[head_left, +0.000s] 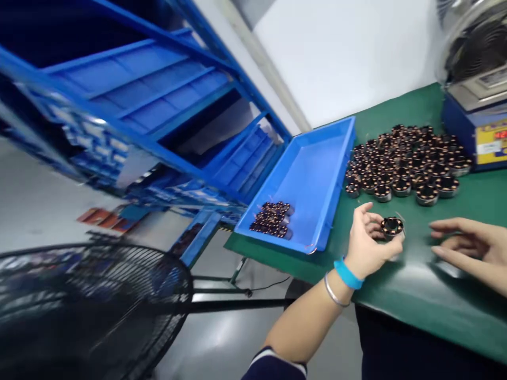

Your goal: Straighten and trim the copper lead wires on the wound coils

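My left hand (370,240), with a blue band and a silver bangle at the wrist, grips a motor stator (392,228) between thumb and fingers. The stator is a dark ring with copper windings and thin wire ends sticking out. To the right, my right hand (469,245) hovers over the table with fingers and thumb apart, holding nothing. Beyond both hands lies a large cluster of similar stators (407,158). Left of them, a shallow blue tray (336,184) has a small group of stators (272,219) packed in its near left corner.
Both hands are above a green tabletop (420,279). A blue machine (461,126) with a yellow display panel stands at the back right. A blue rack (158,142) holding trays rises on the left. A black floor fan (158,264) is at the lower left.
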A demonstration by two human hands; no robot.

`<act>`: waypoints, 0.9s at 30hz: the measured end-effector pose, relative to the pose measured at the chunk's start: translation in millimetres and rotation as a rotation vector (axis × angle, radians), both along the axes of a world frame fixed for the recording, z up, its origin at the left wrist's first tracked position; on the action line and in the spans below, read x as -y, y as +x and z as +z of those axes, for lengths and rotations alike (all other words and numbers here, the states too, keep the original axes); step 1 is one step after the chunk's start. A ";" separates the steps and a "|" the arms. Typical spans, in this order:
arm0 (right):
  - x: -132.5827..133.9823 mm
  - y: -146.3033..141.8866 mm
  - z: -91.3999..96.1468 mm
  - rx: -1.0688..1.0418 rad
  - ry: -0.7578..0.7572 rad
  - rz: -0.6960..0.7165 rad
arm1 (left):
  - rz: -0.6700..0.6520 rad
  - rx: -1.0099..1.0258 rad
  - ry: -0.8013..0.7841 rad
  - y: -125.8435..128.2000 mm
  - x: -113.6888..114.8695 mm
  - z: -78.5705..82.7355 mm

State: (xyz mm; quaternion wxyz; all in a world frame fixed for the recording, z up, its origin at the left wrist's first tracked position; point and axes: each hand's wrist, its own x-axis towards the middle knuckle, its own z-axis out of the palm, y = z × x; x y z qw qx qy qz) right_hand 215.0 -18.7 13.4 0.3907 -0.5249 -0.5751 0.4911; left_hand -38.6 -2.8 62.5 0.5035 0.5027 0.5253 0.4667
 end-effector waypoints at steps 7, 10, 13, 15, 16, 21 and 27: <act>-10.5 -12.8 46.6 -0.288 -0.146 -0.003 | -0.287 0.171 -0.202 41.6 -17.6 22.9; -14.5 -4.9 50.3 -0.245 -0.131 -0.012 | -0.331 0.202 -0.203 45.3 -26.1 20.1; -17.6 -0.1 50.6 -0.114 -0.033 -0.057 | -0.367 0.231 -0.258 40.4 -23.1 18.6; -18.6 0.6 50.0 -0.058 0.024 -0.109 | -0.406 0.226 -0.341 36.7 -18.7 20.5; -18.6 0.5 49.7 -0.056 0.029 -0.113 | -0.422 0.231 -0.377 35.5 -16.8 21.7; -16.0 -0.2 53.4 -0.019 0.088 0.047 | -0.507 0.290 -0.474 35.2 -13.2 22.5; -14.5 1.1 56.3 -0.080 0.022 0.086 | -0.616 0.328 -0.516 34.6 -10.7 16.2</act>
